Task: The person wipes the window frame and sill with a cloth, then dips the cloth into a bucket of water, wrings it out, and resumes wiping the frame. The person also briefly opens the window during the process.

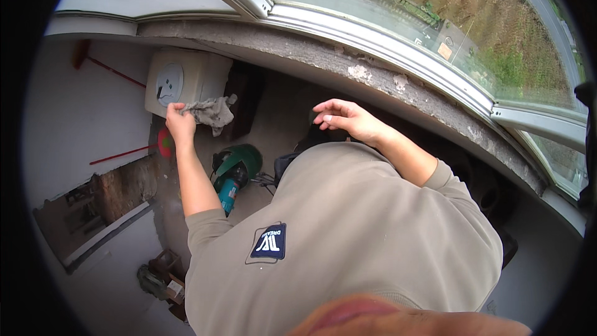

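A crumpled grey cloth (212, 113) is pinched in the fingers of my left hand (181, 123) and hangs out to the right of it. Both are over the edge of a pale, box-shaped appliance (211, 72) with a round white panel. My right hand (345, 120) is held in front of my body, below the rough window ledge (298, 49). Its fingers are loosely bent and apart, with nothing in them.
A white-framed sliding window (373, 37) runs along the top. Below on the floor are a green container (247, 158) and a teal bottle-like object (228, 195). A red-handled tool (123, 154) leans at the left, near an opening (93, 205). Boxes and clutter (175, 289) lie lower left.
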{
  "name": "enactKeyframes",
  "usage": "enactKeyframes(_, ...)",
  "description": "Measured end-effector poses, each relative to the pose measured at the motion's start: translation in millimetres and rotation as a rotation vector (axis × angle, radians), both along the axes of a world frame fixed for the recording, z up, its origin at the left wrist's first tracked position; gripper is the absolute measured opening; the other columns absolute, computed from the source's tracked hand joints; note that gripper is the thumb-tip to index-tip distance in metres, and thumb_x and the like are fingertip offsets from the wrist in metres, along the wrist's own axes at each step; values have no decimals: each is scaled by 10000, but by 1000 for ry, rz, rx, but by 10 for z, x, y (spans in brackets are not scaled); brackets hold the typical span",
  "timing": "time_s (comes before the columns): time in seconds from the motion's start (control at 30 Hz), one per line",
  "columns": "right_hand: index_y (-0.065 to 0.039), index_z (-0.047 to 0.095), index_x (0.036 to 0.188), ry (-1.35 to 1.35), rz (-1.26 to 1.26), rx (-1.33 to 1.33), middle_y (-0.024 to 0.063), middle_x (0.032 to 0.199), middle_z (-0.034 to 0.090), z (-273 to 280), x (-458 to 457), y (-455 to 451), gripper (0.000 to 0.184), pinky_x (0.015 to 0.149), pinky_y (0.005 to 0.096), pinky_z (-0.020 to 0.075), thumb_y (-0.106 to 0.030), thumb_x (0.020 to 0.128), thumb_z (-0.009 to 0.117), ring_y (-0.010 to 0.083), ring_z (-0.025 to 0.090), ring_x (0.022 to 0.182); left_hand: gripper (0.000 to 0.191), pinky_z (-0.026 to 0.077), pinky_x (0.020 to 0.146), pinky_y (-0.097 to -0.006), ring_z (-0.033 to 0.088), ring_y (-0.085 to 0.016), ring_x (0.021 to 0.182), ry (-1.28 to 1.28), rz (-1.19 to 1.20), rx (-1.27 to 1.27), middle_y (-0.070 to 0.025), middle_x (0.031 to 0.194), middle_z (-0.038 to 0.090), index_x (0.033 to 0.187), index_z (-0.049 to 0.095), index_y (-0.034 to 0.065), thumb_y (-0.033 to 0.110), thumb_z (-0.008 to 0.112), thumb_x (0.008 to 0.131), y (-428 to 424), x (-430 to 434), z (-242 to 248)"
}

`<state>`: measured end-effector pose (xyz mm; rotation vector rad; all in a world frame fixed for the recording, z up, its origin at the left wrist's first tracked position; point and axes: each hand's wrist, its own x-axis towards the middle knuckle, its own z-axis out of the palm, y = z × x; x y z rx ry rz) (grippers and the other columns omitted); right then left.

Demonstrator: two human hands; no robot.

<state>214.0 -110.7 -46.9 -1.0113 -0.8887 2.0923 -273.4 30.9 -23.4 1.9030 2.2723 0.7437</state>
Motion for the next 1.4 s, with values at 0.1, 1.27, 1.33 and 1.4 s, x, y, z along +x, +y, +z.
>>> enactKeyframes(0.1, -48, 612, 1418, 25, 9, 20, 84, 1246, 702, -14, -97, 82, 373, 1033, 325, 532, -164, 1066, 656, 143, 655, 1117, 205, 545, 802, -355, 728, -232, 852, -141, -114, -174, -127, 925, 767, 1060, 644, -18, 14, 745, 885, 77, 213, 374)
enactKeyframes(1.27, 92, 158, 1615, 179, -326, 319, 281, 1601, 422, -100, -1471, 838, 900, 1234, 411, 373, -240, 994, 719, 336, 433, 1495, 215, 570, 816, -418, 698, -333, 923, 76, -932, 279, -139, 1032, 712, 1066, 771, -1, 11, 803, 854, 935, 2645, 306)
enactKeyframes(1.33, 143, 161, 1585, 127, -272, 291, 322, 1585, 417, -84, -1446, 868, 920, 1241, 410, 363, -280, 991, 722, 364, 425, 1500, 217, 571, 817, -421, 697, -333, 917, 135, -902, 310, -136, 1036, 701, 1075, 775, 1, -3, 785, 858, 902, 2659, 293)
enactKeyframes(1.4, 190, 168, 1551, 14, -177, 233, 363, 1565, 411, -68, -1404, 894, 940, 1247, 408, 353, -322, 991, 722, 388, 418, 1502, 221, 572, 820, -427, 697, -336, 930, 137, -892, 281, -138, 1045, 701, 1086, 778, 4, -19, 764, 866, 897, 2666, 291)
